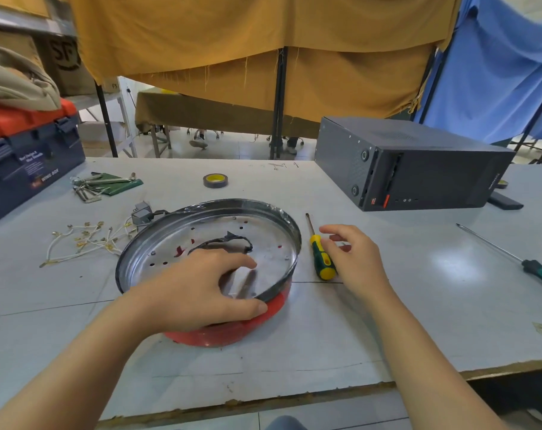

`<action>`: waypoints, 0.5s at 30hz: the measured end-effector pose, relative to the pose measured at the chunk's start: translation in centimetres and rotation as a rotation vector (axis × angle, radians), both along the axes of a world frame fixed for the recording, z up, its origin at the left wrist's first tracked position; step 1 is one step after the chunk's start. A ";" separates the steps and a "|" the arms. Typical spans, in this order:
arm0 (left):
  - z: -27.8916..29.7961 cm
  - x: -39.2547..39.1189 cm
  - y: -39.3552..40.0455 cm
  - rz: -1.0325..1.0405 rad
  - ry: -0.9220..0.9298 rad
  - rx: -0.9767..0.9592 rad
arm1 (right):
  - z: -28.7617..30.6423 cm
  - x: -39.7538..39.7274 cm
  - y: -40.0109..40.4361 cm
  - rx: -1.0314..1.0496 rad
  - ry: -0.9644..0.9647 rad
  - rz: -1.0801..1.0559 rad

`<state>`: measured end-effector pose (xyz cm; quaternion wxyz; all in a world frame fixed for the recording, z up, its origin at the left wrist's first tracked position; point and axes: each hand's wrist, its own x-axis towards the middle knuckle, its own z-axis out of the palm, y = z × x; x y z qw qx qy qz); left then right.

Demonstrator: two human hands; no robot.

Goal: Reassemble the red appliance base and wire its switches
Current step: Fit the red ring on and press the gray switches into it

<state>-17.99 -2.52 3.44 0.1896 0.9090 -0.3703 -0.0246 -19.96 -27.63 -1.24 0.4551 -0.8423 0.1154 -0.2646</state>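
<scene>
The left hand (201,283) is gripping the red base (232,330) rim to steady it, while the right hand (353,256), fingers loosely apart, is hovering over the screwdriver (321,252).

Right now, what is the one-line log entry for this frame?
left hand grips red appliance base rim | right hand open over yellow-green screwdriver | loose wires unconnected on table

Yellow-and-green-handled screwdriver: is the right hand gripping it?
No, the yellow-and-green-handled screwdriver lies on the table beside the right hand.
</scene>
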 end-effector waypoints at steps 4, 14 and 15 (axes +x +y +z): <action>2.2 -0.6 1.2 -0.030 0.156 -0.355 | 1.0 -0.3 1.6 0.298 -0.023 0.221; 1.9 1.2 3.5 0.179 0.807 -1.647 | 2.4 0.2 4.9 0.466 0.030 0.459; 1.4 1.3 3.6 0.178 0.829 -1.684 | 2.4 0.3 5.0 0.492 0.021 0.457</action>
